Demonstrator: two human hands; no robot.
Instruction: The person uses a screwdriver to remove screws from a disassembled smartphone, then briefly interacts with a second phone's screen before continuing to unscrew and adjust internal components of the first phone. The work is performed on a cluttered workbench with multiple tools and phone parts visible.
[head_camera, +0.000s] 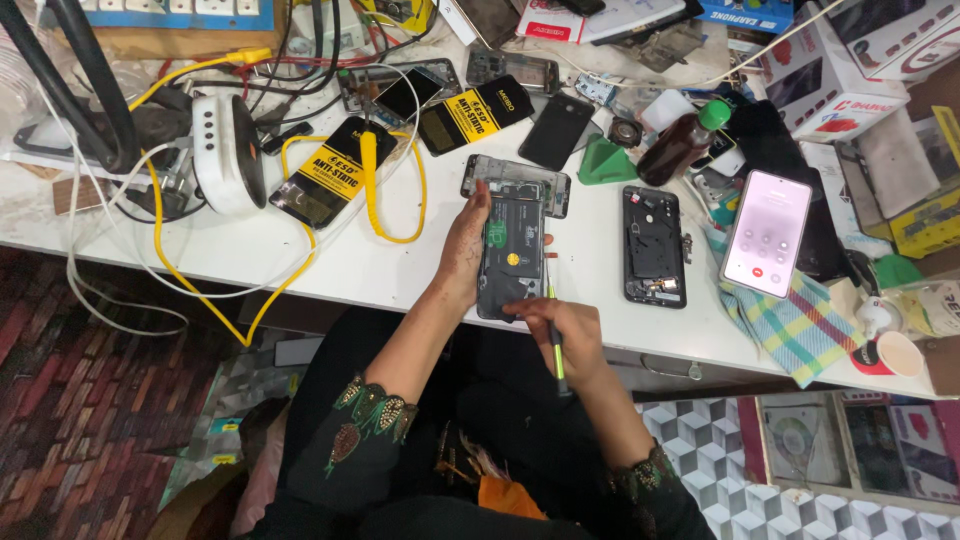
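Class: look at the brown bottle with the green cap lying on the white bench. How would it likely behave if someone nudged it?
The brown bottle lies on its side and looks round-bodied, so a nudge would probably set it rolling. The loose parts crowded around it would likely stop it soon. It seems smooth and glossy, so possibly slippery to grip. Whether it is glass or plastic cannot be told.

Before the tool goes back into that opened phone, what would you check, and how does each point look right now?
1. Left hand grips the opened phone along its left edge: ok.
2. Right hand holds the green-handled screwdriver: ok.
3. Tool tip seated on a screw: cannot tell, too small to see.
4. Phone rested flat on the white table: not ok, its lower end juts past the table edge, held by hand.
5. Yellow cable clear of the phone: ok, it lies to the left.
6. Lit phone out of the way: ok, on the checked cloth to the right.
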